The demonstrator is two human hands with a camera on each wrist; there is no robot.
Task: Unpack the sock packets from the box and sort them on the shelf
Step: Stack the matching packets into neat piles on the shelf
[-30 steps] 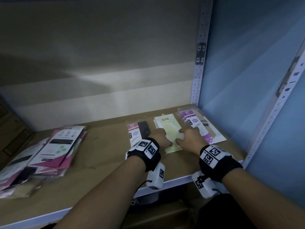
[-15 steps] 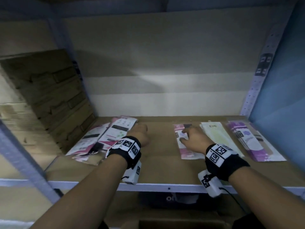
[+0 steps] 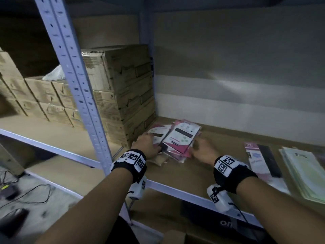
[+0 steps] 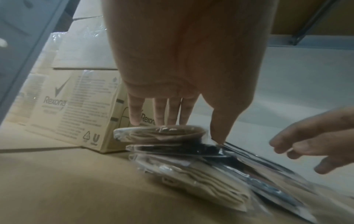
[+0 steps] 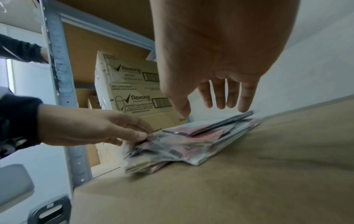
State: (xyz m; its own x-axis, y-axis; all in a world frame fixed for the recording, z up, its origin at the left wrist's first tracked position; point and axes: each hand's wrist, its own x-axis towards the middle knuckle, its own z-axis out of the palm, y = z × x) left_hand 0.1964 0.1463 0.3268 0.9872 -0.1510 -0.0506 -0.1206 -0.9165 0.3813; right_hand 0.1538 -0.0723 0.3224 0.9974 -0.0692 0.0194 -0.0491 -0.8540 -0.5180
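Note:
A loose pile of sock packets (image 3: 177,140) in pink, white and black wrappers lies on the brown shelf board (image 3: 184,175), beside stacked cartons. My left hand (image 3: 154,148) rests straight fingers (image 4: 134,115) on the pile's (image 4: 168,144) top near end, and the thumb tip touches a wrapper edge. My right hand (image 3: 197,147) hovers open over the pile's (image 5: 201,136) right side, holding nothing. Sorted to the right lie a pink and black packet (image 3: 260,159) and a stack of pale green packets (image 3: 302,171).
Stacked Rexona cartons (image 3: 123,95) stand tight against the pile's left. A grey shelf upright (image 3: 77,85) rises in front of them. A back wall (image 3: 237,103) closes the shelf. Cardboard and a dark box (image 3: 226,221) sit below the shelf edge.
Both hands have moved left from the sorted packets to the loose pile. The view has swung left, bringing the cartons and upright into sight.

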